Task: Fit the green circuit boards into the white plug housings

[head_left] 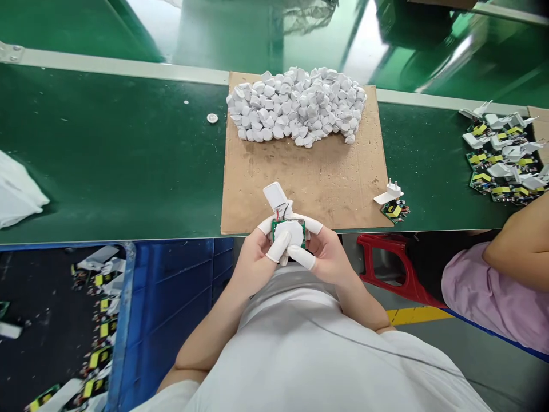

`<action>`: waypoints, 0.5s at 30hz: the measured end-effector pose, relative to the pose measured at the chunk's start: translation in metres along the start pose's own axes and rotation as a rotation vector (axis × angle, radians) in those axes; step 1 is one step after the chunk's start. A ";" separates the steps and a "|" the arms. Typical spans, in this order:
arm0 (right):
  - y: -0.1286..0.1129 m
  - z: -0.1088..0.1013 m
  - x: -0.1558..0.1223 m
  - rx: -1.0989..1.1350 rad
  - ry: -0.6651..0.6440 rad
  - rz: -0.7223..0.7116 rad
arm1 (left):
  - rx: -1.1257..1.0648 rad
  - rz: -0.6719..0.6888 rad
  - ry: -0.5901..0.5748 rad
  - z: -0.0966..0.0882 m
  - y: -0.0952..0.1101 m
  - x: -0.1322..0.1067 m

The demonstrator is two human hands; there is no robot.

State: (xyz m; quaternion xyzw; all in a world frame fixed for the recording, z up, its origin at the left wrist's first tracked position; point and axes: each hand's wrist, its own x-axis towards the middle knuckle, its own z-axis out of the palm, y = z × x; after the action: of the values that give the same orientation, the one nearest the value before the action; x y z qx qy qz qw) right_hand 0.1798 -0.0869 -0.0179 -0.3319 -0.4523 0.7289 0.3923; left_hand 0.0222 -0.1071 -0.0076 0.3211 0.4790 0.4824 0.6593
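Though two-handed, snug grip (257, 252) around board (303, 224)

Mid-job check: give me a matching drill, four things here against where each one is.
1. disc-covered circuit board
2. pile of white lumps
3. red stool
4. blue crate

A. lower left of the picture
B. on the cardboard sheet
C. next to the pink garment
D. in the left hand and right hand

Pairs: 1-D; 2-B; 3-C; 4-A
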 end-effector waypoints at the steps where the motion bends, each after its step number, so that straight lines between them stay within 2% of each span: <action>1: -0.001 0.000 0.000 0.024 0.010 0.002 | -0.009 -0.003 -0.021 0.000 0.000 -0.001; 6: -0.007 0.001 -0.002 0.018 0.078 -0.036 | 0.016 0.018 -0.090 0.003 0.004 -0.006; 11: -0.009 -0.002 -0.005 0.009 0.073 -0.086 | 0.005 0.082 -0.070 0.008 0.003 -0.005; 15: -0.017 -0.005 -0.007 0.068 0.019 -0.070 | -0.035 0.126 -0.125 0.006 0.001 -0.008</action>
State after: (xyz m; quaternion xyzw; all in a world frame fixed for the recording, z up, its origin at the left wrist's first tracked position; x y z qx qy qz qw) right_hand 0.1918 -0.0863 -0.0031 -0.3090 -0.4348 0.7266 0.4330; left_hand 0.0265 -0.1136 -0.0020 0.3684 0.4072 0.5102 0.6620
